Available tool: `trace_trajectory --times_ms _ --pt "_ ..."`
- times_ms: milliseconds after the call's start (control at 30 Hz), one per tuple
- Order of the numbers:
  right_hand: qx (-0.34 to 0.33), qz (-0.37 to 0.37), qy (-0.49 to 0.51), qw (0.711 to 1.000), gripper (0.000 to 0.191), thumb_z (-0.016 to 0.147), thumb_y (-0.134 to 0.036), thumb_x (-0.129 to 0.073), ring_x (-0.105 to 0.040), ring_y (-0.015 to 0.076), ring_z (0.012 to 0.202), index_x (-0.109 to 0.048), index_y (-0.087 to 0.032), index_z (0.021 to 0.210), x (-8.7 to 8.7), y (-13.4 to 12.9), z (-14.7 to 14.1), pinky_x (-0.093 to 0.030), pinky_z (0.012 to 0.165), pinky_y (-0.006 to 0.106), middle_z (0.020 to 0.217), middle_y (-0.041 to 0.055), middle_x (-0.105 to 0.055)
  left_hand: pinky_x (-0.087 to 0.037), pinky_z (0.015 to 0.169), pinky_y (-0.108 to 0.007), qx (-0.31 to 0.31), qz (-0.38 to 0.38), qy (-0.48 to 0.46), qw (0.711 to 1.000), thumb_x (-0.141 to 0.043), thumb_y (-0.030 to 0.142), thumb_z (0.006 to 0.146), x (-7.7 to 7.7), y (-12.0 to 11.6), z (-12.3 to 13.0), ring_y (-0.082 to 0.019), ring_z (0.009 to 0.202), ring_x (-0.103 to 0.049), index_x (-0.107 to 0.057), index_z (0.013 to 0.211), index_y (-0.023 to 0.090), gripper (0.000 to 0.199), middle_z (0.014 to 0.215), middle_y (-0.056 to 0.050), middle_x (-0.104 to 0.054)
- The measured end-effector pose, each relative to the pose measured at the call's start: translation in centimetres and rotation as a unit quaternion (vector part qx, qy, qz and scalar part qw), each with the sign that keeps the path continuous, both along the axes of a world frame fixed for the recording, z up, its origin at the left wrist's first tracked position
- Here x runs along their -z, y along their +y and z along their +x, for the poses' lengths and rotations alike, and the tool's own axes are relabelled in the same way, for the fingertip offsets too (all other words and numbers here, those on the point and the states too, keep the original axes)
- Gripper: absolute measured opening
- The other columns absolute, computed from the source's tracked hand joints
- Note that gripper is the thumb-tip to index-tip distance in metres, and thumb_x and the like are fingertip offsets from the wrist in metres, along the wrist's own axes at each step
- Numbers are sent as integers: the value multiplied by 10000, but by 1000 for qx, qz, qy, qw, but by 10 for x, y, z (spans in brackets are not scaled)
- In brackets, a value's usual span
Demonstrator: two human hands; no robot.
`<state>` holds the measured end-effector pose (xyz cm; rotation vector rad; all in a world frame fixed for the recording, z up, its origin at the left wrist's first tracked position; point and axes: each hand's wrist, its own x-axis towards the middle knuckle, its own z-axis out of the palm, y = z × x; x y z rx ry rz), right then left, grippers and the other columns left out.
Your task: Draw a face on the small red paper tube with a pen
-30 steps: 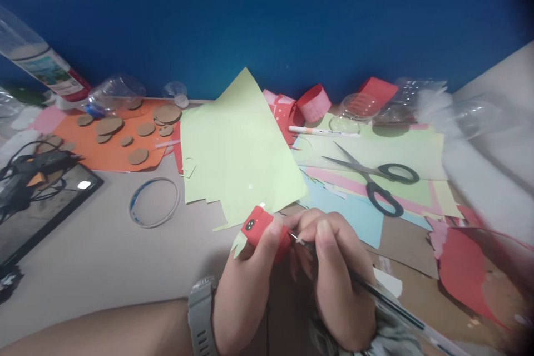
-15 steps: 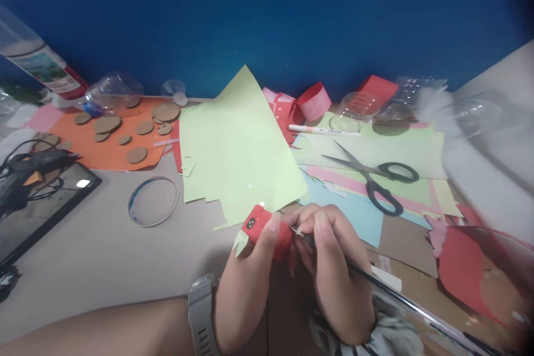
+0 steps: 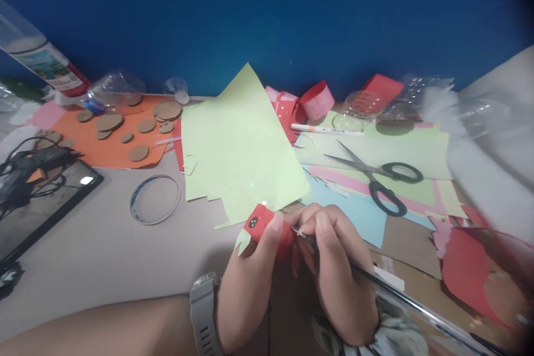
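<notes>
My left hand (image 3: 255,281), with a grey watch (image 3: 203,311) on its wrist, is closed around a small red paper figure (image 3: 261,217). A black spot with white dots shows on the figure, and a light green paper piece (image 3: 242,242) sticks out at its left end. My right hand (image 3: 334,256) pinches a pen (image 3: 411,304) close to its tip. That tip points left at the figure's right side; whether it touches is unclear. The pen's long barrel slants down to the right, partly behind my hand. Fingers hide the figure's underside.
Beyond my hands lies a light green sheet (image 3: 242,150). Black-handled scissors (image 3: 387,183) rest on coloured papers at right. A tape ring (image 3: 155,200), cardboard discs (image 3: 109,122) on orange paper (image 3: 146,161) and a dark tablet-like device (image 3: 45,211) lie left. A blue partition (image 3: 250,11) stands behind.
The whole view has shifted slightly to the right. Both hands keep the same grips on the red paper figure and the pen.
</notes>
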<state>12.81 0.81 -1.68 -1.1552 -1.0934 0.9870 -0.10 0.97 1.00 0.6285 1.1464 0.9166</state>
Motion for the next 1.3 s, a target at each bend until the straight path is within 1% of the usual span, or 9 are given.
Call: trace_trajectory --times_ms 267,400,567,667,733,833,967,1133,1300 --pt "4 -5 33 999 472 1278 -556 -702 -586 162 587 -726 -283 895 1 -1 -3 -439 462 279 853 1 -770 -475 921 -391 9 -3 -6 1000 -586 401 1224 1 0 1 -234 895 -625 -754 856 278 422 833 30 -723" --pt "-1 -1 16 1000 470 1299 -545 -663 -569 155 572 -722 -284 913 2 -1 -1 -466 499 291 876 -4 -796 -491 942 -418 4 -13 11 1000 -591 432 1216 3 -1 1 -257 907 -631 -724 830 274 438 834 9 -704" --pt "-19 1 -17 1000 485 1292 -547 -669 -545 154 534 -708 -276 891 1 0 1 -468 482 301 791 -18 -732 -471 929 -434 12 -1 36 999 -559 472 1225 1 -1 -1 -260 881 -599 -651 793 283 481 809 2 -664" --pt "-2 0 7 1000 498 1290 -555 -669 -478 135 498 -708 -273 882 0 0 0 -421 430 293 884 7 -814 -466 926 -437 17 -6 43 999 -561 466 1216 -2 0 0 -256 868 -596 -626 770 284 486 803 6 -650" --pt "2 1 15 1000 494 1290 -556 -671 -508 143 518 -714 -275 887 0 1 -1 -416 434 298 910 16 -831 -463 915 -435 19 -7 46 999 -555 455 1213 -3 2 0 -254 862 -590 -611 762 287 484 795 9 -635" --pt "-19 11 -10 1000 501 1294 -547 -670 -560 161 564 -700 -274 875 1 0 2 -451 501 319 830 1 -754 -463 926 -434 13 1 48 999 -562 426 1208 -5 2 -1 -256 884 -590 -625 789 289 445 810 8 -636" --pt "-40 23 -25 999 506 1308 -533 -642 -544 165 560 -677 -278 873 2 -1 4 -466 538 315 694 -45 -605 -462 960 -441 17 3 43 999 -543 436 1223 -3 2 -1 -261 904 -596 -633 807 286 450 824 2 -644" --pt "-12 5 -13 1000 486 1304 -539 -651 -531 147 539 -702 -277 898 0 -1 2 -436 474 306 870 1 -797 -456 956 -437 15 4 36 999 -542 453 1233 1 0 0 -256 914 -577 -624 819 283 455 844 5 -643" --pt "-45 36 -44 997 463 1325 -449 -588 -564 182 620 -675 -283 901 4 -1 5 -478 584 340 792 -17 -677 -469 961 -446 6 -3 38 999 -554 436 1227 0 1 0 -273 931 -607 -647 851 286 415 848 -2 -666"
